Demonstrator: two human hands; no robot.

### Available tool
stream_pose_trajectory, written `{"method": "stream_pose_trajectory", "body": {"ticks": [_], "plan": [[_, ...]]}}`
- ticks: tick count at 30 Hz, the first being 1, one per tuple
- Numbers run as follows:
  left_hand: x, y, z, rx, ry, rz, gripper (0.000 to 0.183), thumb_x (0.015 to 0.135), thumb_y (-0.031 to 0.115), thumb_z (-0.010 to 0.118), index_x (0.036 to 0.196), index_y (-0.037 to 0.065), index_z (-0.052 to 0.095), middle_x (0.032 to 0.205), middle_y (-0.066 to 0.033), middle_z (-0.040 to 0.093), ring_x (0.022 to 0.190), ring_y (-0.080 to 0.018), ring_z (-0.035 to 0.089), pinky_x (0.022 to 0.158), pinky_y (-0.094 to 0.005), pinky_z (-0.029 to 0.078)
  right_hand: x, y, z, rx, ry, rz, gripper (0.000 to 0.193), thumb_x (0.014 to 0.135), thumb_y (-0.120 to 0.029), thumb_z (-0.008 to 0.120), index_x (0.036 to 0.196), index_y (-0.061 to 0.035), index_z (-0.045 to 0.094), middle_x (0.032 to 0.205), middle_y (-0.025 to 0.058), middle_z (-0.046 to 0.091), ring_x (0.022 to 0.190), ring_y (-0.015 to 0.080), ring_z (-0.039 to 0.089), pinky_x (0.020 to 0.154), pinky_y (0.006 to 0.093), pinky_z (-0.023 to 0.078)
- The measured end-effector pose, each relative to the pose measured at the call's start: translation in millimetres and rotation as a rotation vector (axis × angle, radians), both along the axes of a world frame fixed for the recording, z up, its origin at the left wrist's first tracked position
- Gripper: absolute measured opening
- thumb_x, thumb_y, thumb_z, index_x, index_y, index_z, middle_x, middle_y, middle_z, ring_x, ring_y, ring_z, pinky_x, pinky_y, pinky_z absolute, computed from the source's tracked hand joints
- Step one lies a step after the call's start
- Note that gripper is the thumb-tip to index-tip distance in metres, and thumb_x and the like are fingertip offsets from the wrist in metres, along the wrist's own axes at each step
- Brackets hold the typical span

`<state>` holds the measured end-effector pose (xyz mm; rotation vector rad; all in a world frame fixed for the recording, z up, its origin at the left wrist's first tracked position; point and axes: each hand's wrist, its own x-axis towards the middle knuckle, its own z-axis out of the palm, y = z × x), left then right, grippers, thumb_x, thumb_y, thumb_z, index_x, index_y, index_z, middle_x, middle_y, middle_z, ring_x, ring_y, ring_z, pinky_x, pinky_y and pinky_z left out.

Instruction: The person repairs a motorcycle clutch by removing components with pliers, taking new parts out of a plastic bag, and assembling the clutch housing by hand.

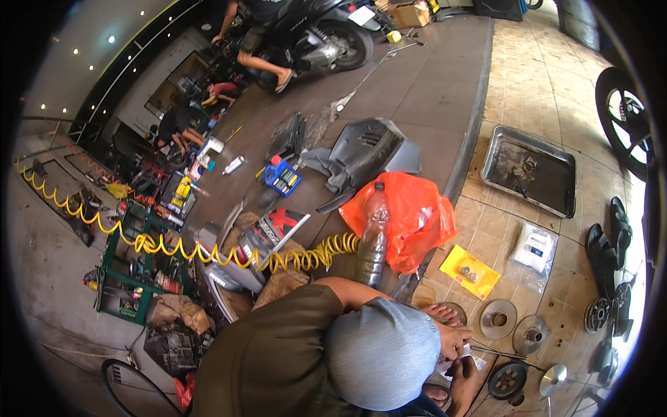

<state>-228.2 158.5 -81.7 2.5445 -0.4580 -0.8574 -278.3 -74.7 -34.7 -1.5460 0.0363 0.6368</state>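
Note:
Neither of my hands shows in this view. A person in a pale blue cap [382, 354] and dark olive shirt bends low in the foreground. That person's hand [464, 386] is close to a white crumpled piece [478, 360], perhaps paper or cloth; the cap partly hides the grip. Beside them on the tiles lie a metal disc with a raised hub [497, 320], a second hubbed disc [530, 335], a dark round drum-like part [507, 381] and a smaller shiny disc [554, 380]. Farther off are a yellow package [470, 272] and a clear bag with white contents [533, 251].
An orange plastic bag [420, 222] and a dark bottle [372, 254] stand beyond the capped person. A yellow coiled hose [208, 251] crosses leftward past grey fairings [267, 233]. A metal tray [571, 187] lies right. People are near a motorcycle [316, 45] at the back.

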Motion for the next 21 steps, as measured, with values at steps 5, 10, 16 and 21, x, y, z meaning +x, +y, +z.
{"method": "stream_pose_trajectory", "body": {"ticks": [5, 10, 16, 21], "plan": [[33.0, -17.1, 140.0, 0.034, 0.268, -0.192, 0.043, 0.083, 0.053, 0.059, 0.116, 0.027, 0.072, 0.147, -0.0281, 0.053, 0.147, -0.0539, 0.033, 0.119, -0.0678, 0.018, 5.5, 10.0, 43.8, -0.258, -0.050, 0.183, 0.023, 0.097, -0.015, 0.059, 0.110, 0.0028, 0.065, 0.081, 0.0087, 0.063, 0.071, 0.0206, 0.055, 0.067, 0.0376, 0.046], [15.9, -16.2, 113.3, 0.044, 0.119, -0.171, 0.044, 0.079, 0.051, 0.062, 0.109, 0.021, 0.074, 0.138, -0.0291, 0.060, 0.143, -0.0530, 0.041, 0.119, -0.0658, 0.022, -17.7, 19.0, 6.3, -0.243, -0.278, 0.051, 0.032, 0.101, -0.022, 0.052, 0.112, 0.0038, 0.066, 0.083, 0.0195, 0.065, 0.071, 0.0295, 0.057, 0.067, 0.0423, 0.048], [2.9, -13.7, 96.6, -0.059, -0.030, -0.120, 0.041, 0.074, 0.047, 0.067, 0.100, 0.017, 0.073, 0.128, -0.0292, 0.063, 0.135, -0.0539, 0.046, 0.117, -0.0660, 0.023, -38.5, 15.6, -25.5, 0.011, 0.065, -0.025, 0.053, 0.105, -0.035, 0.053, 0.127, 0.0124, 0.059, 0.105, 0.0278, 0.070, 0.091, 0.0365, 0.063, 0.082, 0.0455, 0.050], [-1.7, 8.5, 49.9, -0.058, -0.248, -0.081, 0.039, 0.075, 0.044, 0.067, 0.101, 0.014, 0.073, 0.132, -0.0303, 0.059, 0.133, -0.0540, 0.047, 0.114, -0.0658, 0.029, -43.8, 18.3, 19.2, -0.040, 0.043, -0.013, 0.055, 0.106, -0.036, 0.055, 0.137, 0.0093, 0.056, 0.124, 0.0238, 0.064, 0.116, 0.0333, 0.058, 0.103, 0.0396, 0.046]]}}
